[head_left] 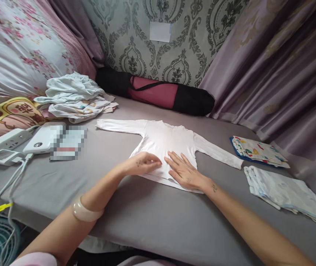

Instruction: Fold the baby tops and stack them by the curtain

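Across the middle of the bed, I have the shirt lying flat, short of the near edge. Its collar points away from me, towards the long bag, and its hem faces my side, slanting down a little to the right. The body runs from near to far, but the longest stretch goes cuff to cuff, left to right across my view. One sleeve reaches almost straight out to the left; the other slants down to the right, its cuff near a folded stack.

On my feed the shirt looks small, plain and thin, white with a faint pink cast. Shallow creases mark the body and gather at the sides, and along the hem a lower layer shows past the upper one.

My right hand lies open on the lower body, palm down, fingers spread. Just beside it, my left hand rests on the lower left part, fingers loosely bent; I cannot tell whether they pinch any cloth.

Farther left I see a rumpled pile, a power bank and a power strip.
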Tool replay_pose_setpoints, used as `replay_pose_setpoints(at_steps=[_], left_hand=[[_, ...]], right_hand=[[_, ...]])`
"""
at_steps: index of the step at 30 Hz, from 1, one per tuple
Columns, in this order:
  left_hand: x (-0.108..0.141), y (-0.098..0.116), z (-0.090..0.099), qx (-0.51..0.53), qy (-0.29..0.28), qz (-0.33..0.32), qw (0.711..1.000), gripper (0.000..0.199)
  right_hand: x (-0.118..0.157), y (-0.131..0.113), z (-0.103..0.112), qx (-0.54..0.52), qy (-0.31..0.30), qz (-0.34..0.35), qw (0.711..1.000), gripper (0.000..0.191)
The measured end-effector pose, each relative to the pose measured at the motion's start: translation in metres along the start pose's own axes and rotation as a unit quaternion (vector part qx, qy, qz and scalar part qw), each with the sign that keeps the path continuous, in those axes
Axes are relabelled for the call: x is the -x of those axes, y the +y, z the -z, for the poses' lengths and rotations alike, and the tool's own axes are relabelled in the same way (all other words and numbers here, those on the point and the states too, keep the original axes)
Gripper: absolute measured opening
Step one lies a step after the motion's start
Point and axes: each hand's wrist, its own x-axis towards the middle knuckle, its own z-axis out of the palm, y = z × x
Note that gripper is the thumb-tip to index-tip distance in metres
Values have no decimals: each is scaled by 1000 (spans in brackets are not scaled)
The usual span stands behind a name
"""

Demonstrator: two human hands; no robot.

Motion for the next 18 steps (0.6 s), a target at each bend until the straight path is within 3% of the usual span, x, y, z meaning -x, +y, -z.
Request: replay_pose_setpoints(at_steps=[2, 4, 6, 11, 13, 15, 18], left_hand=[[-8, -12, 19, 22, 108, 72, 991, 40], [-17, -26, 39, 10, 220, 151, 964, 33], [-26, -37, 57, -14, 270, 230, 935, 26], [-47, -53, 73, -5, 267, 323, 908, 26], [-54, -57, 70, 15, 276, 325, 904, 27], [-59, -61, 65, 25, 294, 322, 899, 26], [-63, -66, 60, 25, 315, 330, 889, 21]], right_hand=[[7, -7, 1, -15, -15, 14, 1000, 57], [15, -17, 1, -23, -30, 29, 999, 56], [23, -29, 2, -28, -45, 46, 998, 59], [45, -64, 11, -18, -35, 64, 997, 69], [45, -76, 20, 12, -24, 47, 999, 51], [35, -85, 30, 37, -21, 12, 999, 27], [1, -91, 37, 53, 15, -34, 998, 32]])
